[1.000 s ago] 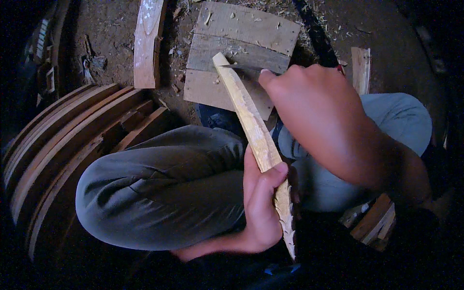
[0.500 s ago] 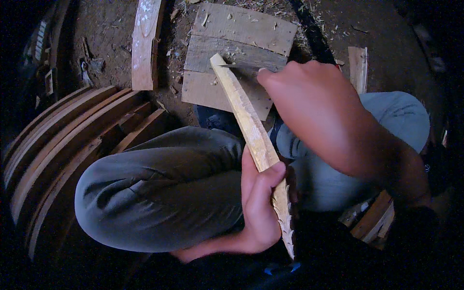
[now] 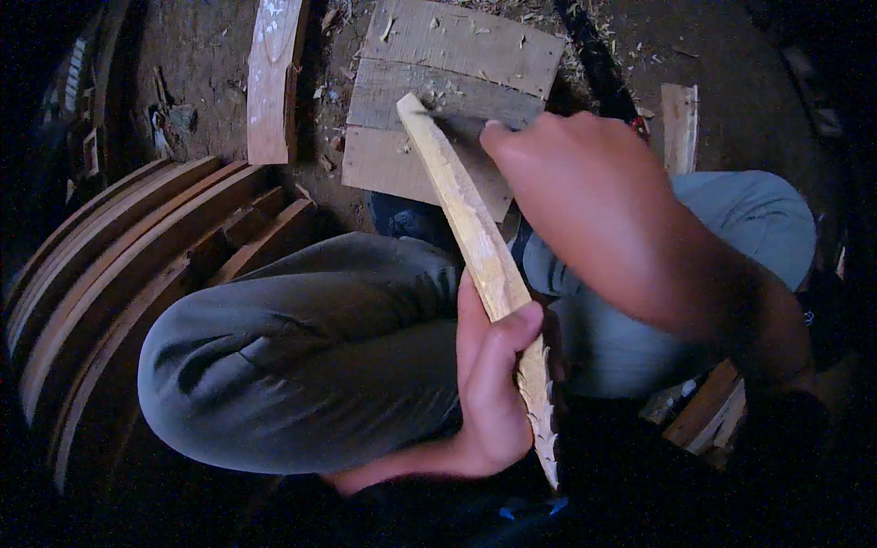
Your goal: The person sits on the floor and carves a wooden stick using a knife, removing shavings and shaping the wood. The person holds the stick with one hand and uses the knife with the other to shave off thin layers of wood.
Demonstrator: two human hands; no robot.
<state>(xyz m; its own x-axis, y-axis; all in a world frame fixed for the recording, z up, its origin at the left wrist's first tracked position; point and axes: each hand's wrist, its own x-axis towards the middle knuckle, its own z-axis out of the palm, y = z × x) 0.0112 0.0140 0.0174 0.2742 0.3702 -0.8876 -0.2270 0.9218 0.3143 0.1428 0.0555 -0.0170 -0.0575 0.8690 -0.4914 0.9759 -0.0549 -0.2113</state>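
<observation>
A long, pale wooden stick [image 3: 466,205] slants up and away from my lap, with rough carved facets and jagged raised chips along its near end. My left hand [image 3: 493,374] is wrapped round its lower part, thumb on top. The far tip is over a plank block [image 3: 388,164]; I cannot tell whether they touch. Closed in a fist, my right hand [image 3: 585,173] is to the right of that tip. From it a knife [image 3: 454,121] extends left toward the stick; its thin blade is dark and blurred, and its handle is hidden in the fist.
Curved wooden slats [image 3: 119,247] lie stacked at the left. Another curved board [image 3: 274,82] stands beyond them, and a short wood piece [image 3: 679,128] lies at the right. Shavings litter the dirt floor [image 3: 206,55]. My bent legs [image 3: 311,356] flank the work; wood offcuts [image 3: 703,411] lie lower right.
The knife and my right fist have shifted slightly left and upward, and the blade has gone from clear to blurred. My left hand keeps its hold on the stick.
</observation>
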